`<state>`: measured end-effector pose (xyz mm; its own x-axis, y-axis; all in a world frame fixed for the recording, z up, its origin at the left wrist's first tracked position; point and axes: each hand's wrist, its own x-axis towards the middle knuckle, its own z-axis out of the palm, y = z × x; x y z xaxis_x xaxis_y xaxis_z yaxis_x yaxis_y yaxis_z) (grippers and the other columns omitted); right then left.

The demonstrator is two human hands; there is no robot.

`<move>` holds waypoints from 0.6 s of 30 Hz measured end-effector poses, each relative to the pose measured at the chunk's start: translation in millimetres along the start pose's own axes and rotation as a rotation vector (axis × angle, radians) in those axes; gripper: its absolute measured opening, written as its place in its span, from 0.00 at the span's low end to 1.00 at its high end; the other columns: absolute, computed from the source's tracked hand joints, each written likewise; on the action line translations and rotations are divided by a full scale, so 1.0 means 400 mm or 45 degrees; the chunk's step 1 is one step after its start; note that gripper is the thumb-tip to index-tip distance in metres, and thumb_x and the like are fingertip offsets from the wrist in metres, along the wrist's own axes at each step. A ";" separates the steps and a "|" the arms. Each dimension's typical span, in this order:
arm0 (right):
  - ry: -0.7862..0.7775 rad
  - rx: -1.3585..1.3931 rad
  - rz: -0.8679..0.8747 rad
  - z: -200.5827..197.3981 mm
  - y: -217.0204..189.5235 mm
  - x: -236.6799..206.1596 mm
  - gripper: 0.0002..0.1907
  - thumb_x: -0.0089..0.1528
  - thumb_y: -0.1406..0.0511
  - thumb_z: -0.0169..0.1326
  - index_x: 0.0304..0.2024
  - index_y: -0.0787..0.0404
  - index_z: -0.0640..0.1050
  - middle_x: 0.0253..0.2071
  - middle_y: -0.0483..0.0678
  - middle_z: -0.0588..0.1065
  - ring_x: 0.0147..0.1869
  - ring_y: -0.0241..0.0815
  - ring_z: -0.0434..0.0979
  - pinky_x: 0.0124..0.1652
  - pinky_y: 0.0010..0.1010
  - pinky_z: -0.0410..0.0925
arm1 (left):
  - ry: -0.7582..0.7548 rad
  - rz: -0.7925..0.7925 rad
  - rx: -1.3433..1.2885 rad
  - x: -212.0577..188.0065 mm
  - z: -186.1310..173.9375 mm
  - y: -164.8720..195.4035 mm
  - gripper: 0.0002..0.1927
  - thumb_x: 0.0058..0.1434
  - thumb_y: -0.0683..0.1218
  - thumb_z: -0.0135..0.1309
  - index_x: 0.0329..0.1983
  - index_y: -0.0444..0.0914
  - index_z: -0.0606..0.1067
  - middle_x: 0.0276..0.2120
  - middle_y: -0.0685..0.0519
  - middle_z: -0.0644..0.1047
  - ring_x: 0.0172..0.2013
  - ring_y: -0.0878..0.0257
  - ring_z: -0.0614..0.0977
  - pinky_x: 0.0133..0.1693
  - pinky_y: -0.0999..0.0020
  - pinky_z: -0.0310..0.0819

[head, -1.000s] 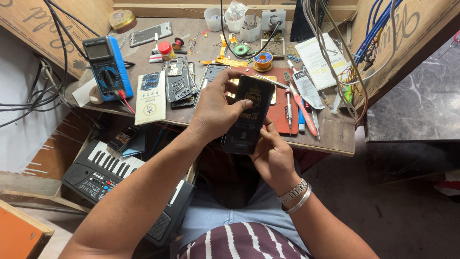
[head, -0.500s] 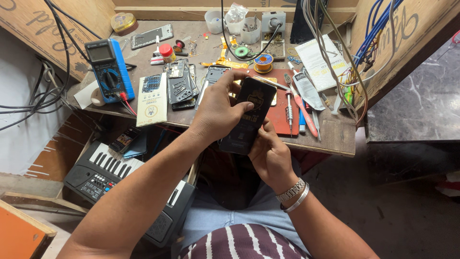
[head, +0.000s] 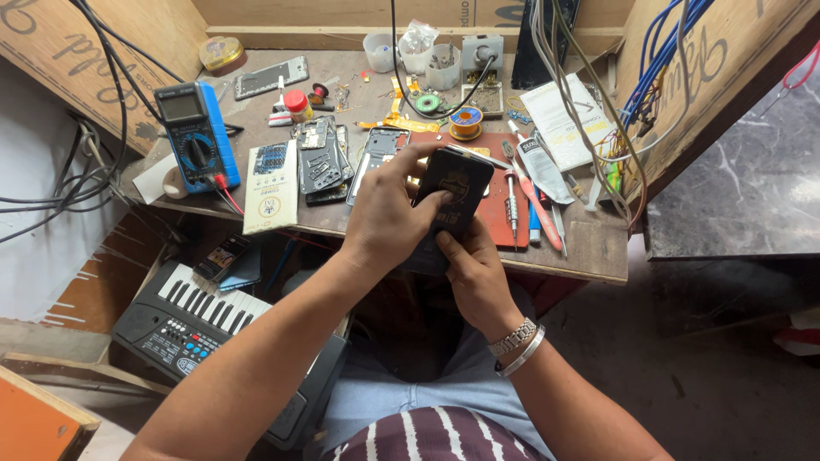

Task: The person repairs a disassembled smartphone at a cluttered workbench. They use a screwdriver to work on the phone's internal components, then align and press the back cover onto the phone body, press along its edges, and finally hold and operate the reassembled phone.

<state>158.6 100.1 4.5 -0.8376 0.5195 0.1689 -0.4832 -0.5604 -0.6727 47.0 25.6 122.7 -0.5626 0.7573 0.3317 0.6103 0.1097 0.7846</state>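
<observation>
My left hand [head: 389, 213] grips a black phone-sized slab [head: 457, 183] from the left side, its fingers wrapped over the top edge. Underneath, my right hand [head: 474, 273] supports the lower end, thumb pressed on the dark face. The slab is held tilted just above the front edge of the wooden workbench [head: 589, 252]. A metal bracelet sits on my right wrist [head: 517, 341].
On the bench lie a blue multimeter [head: 198, 137], a phone battery [head: 272, 186], opened phone parts [head: 323, 162], a red mat [head: 504, 218], screwdrivers [head: 512, 192], a solder reel [head: 465, 122] and small cups [head: 380, 51]. Cables hang at right. A small keyboard [head: 201, 320] sits below left.
The slab and both hands have stayed in nearly the same place; my left fingers have shifted slightly over its top edge.
</observation>
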 end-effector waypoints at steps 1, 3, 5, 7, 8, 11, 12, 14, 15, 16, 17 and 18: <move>0.013 -0.014 -0.012 0.001 0.001 0.003 0.20 0.69 0.71 0.49 0.64 0.62 0.67 0.62 0.47 0.71 0.65 0.37 0.71 0.62 0.32 0.66 | 0.017 0.017 0.028 -0.002 -0.001 0.004 0.28 0.56 0.39 0.63 0.61 0.38 0.73 0.39 0.48 0.83 0.33 0.60 0.88 0.34 0.67 0.82; 0.015 -0.013 -0.034 0.003 0.001 0.007 0.20 0.69 0.72 0.49 0.64 0.61 0.67 0.61 0.46 0.71 0.65 0.36 0.71 0.62 0.30 0.66 | 0.050 0.053 0.084 -0.004 -0.001 0.015 0.27 0.56 0.41 0.63 0.61 0.39 0.74 0.39 0.49 0.82 0.32 0.60 0.88 0.34 0.67 0.81; -0.008 0.016 -0.059 0.004 0.003 0.009 0.20 0.70 0.72 0.48 0.65 0.62 0.67 0.61 0.46 0.71 0.64 0.36 0.71 0.61 0.30 0.66 | 0.106 0.135 0.262 -0.014 -0.003 0.029 0.27 0.56 0.43 0.65 0.60 0.42 0.76 0.38 0.49 0.80 0.31 0.58 0.85 0.34 0.63 0.79; -0.014 0.013 -0.078 0.004 0.003 0.012 0.20 0.70 0.73 0.48 0.65 0.62 0.67 0.61 0.47 0.72 0.64 0.36 0.71 0.60 0.30 0.66 | 0.148 0.196 0.382 -0.019 -0.002 0.041 0.27 0.56 0.45 0.66 0.61 0.44 0.77 0.38 0.50 0.78 0.32 0.56 0.84 0.34 0.60 0.77; -0.018 0.013 -0.086 0.005 0.004 0.014 0.20 0.71 0.73 0.47 0.65 0.62 0.67 0.61 0.47 0.72 0.64 0.36 0.71 0.60 0.29 0.66 | 0.163 0.216 0.415 -0.020 -0.003 0.044 0.28 0.55 0.46 0.66 0.62 0.45 0.76 0.39 0.51 0.78 0.32 0.56 0.83 0.34 0.60 0.76; -0.042 0.079 -0.082 -0.002 0.002 0.019 0.20 0.71 0.73 0.47 0.66 0.62 0.67 0.61 0.48 0.71 0.64 0.37 0.71 0.59 0.31 0.65 | 0.225 0.297 0.530 -0.018 -0.007 0.046 0.29 0.55 0.48 0.68 0.62 0.47 0.76 0.38 0.52 0.77 0.36 0.55 0.82 0.35 0.57 0.76; -0.053 0.083 -0.080 -0.004 0.002 0.020 0.20 0.70 0.73 0.47 0.66 0.62 0.67 0.61 0.48 0.71 0.64 0.37 0.71 0.61 0.31 0.65 | 0.248 0.326 0.570 -0.018 -0.008 0.044 0.29 0.55 0.48 0.68 0.62 0.47 0.76 0.38 0.52 0.77 0.37 0.54 0.82 0.36 0.57 0.75; -0.073 0.093 -0.072 -0.010 0.002 0.023 0.20 0.70 0.74 0.46 0.65 0.62 0.67 0.62 0.48 0.71 0.66 0.37 0.71 0.63 0.32 0.65 | 0.234 0.345 0.533 -0.019 -0.007 0.037 0.31 0.56 0.47 0.67 0.64 0.46 0.75 0.37 0.50 0.75 0.37 0.53 0.80 0.37 0.56 0.75; -0.076 0.101 -0.071 -0.013 0.002 0.023 0.20 0.70 0.74 0.46 0.65 0.62 0.67 0.63 0.48 0.71 0.66 0.38 0.70 0.64 0.32 0.65 | 0.227 0.355 0.514 -0.019 -0.005 0.033 0.32 0.57 0.46 0.67 0.66 0.45 0.75 0.37 0.49 0.75 0.36 0.53 0.80 0.37 0.55 0.75; -0.078 0.109 -0.071 -0.015 0.004 0.023 0.20 0.70 0.74 0.46 0.65 0.62 0.66 0.63 0.48 0.71 0.67 0.38 0.70 0.65 0.33 0.64 | 0.241 0.393 0.504 -0.020 -0.003 0.029 0.32 0.57 0.46 0.66 0.66 0.43 0.74 0.37 0.49 0.74 0.37 0.53 0.79 0.38 0.56 0.74; -0.081 0.116 -0.070 -0.017 0.004 0.023 0.20 0.70 0.74 0.45 0.65 0.63 0.66 0.63 0.49 0.71 0.67 0.38 0.70 0.65 0.33 0.64 | 0.256 0.431 0.495 -0.021 0.000 0.025 0.32 0.58 0.45 0.66 0.67 0.42 0.74 0.38 0.48 0.74 0.37 0.53 0.79 0.38 0.56 0.74; -0.081 0.121 -0.073 -0.019 0.005 0.024 0.20 0.70 0.74 0.45 0.65 0.63 0.66 0.63 0.49 0.71 0.68 0.39 0.70 0.66 0.34 0.64 | 0.271 0.467 0.485 -0.021 0.004 0.021 0.32 0.58 0.45 0.66 0.67 0.40 0.73 0.38 0.48 0.74 0.37 0.53 0.78 0.39 0.57 0.74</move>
<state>151.8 108.8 -0.6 -0.8210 0.5122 0.2523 -0.5501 -0.5912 -0.5898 57.7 21.1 125.7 -0.3518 0.6476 0.6759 0.9227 0.1182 0.3670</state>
